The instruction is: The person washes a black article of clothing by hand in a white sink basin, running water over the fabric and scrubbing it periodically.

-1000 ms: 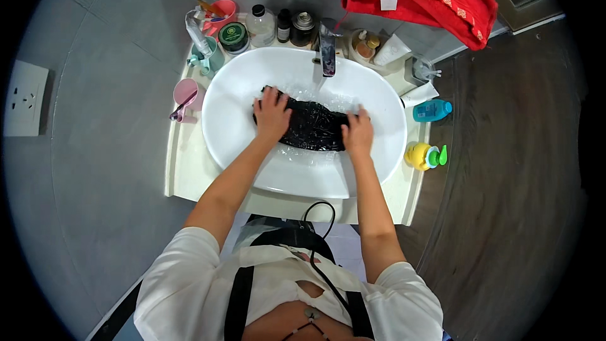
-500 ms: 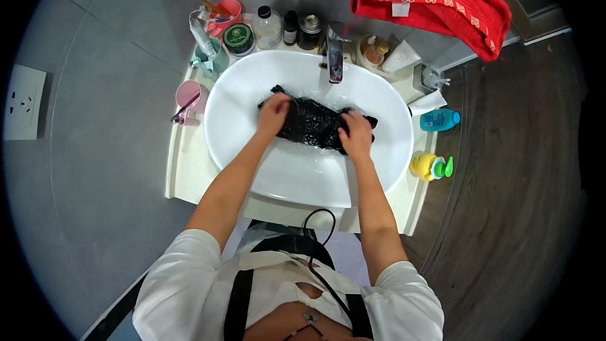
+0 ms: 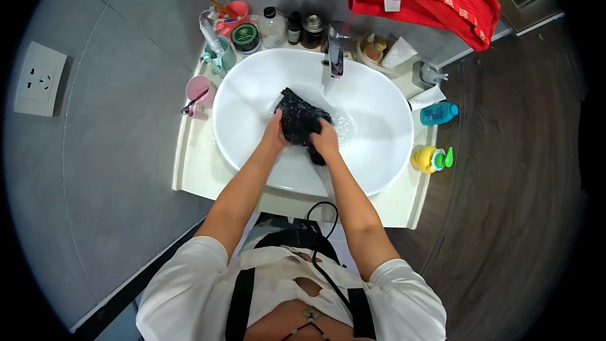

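Observation:
A wet black cloth (image 3: 300, 118), bunched up and glistening, is between my hands in the white oval washbasin (image 3: 379, 145). My left hand (image 3: 274, 134) grips its left edge, with the fingertips partly hidden against the fabric. On the right side my right hand (image 3: 325, 137) holds the cloth with bent fingers, and a corner hangs below that hand. Water runs from the metal faucet (image 3: 336, 57) at the back of the basin, and ripples and bubbles show right of the cloth.
Along the back stand a green-lidded jar (image 3: 245, 36), a clear bottle (image 3: 272, 28) and several cups. A pink cup (image 3: 201, 91) is at the left. To the right are a blue bottle (image 3: 439, 113) and a yellow pump bottle (image 3: 430, 160). A red towel (image 3: 423, 0) hangs above.
Both hands have come closer together. The cloth, earlier spread wide across the water, is now bunched at the basin's left-middle. The right hand has moved left.

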The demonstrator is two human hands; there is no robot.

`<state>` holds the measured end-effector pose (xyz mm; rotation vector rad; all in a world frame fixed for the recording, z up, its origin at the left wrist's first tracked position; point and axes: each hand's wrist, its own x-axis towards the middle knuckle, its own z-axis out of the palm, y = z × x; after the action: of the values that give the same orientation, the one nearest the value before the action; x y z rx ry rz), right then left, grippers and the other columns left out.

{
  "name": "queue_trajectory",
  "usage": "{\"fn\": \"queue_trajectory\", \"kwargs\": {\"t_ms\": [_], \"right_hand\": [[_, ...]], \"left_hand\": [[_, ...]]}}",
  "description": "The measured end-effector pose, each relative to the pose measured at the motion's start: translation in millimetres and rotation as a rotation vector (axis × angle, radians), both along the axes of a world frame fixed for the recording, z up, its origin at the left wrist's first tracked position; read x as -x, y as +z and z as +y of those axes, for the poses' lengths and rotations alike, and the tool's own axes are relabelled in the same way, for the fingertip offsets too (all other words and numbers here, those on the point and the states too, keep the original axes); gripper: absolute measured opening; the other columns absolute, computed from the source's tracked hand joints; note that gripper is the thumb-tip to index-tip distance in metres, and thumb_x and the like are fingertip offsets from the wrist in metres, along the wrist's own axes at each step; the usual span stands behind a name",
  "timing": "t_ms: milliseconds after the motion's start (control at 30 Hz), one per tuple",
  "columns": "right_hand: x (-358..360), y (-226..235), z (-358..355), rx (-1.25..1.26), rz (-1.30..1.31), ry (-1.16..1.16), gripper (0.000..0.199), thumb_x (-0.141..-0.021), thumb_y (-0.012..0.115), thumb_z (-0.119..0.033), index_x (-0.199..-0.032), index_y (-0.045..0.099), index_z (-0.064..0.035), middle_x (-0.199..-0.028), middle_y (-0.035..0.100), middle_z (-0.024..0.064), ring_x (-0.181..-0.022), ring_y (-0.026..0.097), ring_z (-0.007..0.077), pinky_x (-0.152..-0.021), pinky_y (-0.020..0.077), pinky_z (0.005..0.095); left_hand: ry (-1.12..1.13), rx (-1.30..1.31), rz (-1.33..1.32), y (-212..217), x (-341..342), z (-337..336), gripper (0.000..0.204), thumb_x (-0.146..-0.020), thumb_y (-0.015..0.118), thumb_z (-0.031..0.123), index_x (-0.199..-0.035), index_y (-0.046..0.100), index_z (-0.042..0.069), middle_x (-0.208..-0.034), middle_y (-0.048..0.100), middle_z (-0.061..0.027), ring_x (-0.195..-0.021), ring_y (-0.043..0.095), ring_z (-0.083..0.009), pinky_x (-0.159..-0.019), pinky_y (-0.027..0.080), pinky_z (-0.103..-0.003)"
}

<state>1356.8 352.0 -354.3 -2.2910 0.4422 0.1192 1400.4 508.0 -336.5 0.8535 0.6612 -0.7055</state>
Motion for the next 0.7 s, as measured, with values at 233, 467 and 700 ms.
{"fn": "queue_trajectory", "kwargs": {"t_ms": [233,467,700], "right_hand": [[14.0,151.6,41.0,-0.47,-0.273,0.509,0.038,-0.066,0.061,-0.014,-0.102,0.054,-0.0058,-0.096,0.055,0.012,-0.089,0.055,0.0295,-0.078,0.0442,0.034],[1.8,102.6,44.8,0.072,-0.16,0.186,0.025,-0.08,0.054,-0.032,-0.088,0.054,-0.0074,-0.087,0.055,0.0137,-0.081,0.056,0.0333,-0.067,0.0444,0.0429],[-17.3,48.3,-37.6,0.324,0.026,0.037,0.03,-0.082,0.05,-0.038,-0.094,0.055,-0.01,-0.092,0.055,0.014,-0.078,0.057,0.0347,-0.066,0.0458,0.0443]], "left_hand": [[-0.024,0.359,-0.104,13.4,-14.1,0.5,0.048,-0.088,0.034,0.052,-0.077,0.053,0.009,-0.079,0.058,-0.0059,-0.073,0.053,-0.0183,-0.068,0.043,-0.026],[-0.121,0.652,-0.146,-33.5,-12.5,-22.9,0.047,-0.088,0.035,0.048,-0.057,0.042,0.013,-0.061,0.051,-0.0014,-0.053,0.045,-0.0174,-0.052,0.039,-0.031],[0.056,-0.126,-0.098,44.3,0.4,-51.8,0.023,-0.086,0.049,0.026,-0.094,0.055,0.005,-0.082,0.056,-0.0033,-0.073,0.054,-0.0152,-0.066,0.047,-0.03]]}}
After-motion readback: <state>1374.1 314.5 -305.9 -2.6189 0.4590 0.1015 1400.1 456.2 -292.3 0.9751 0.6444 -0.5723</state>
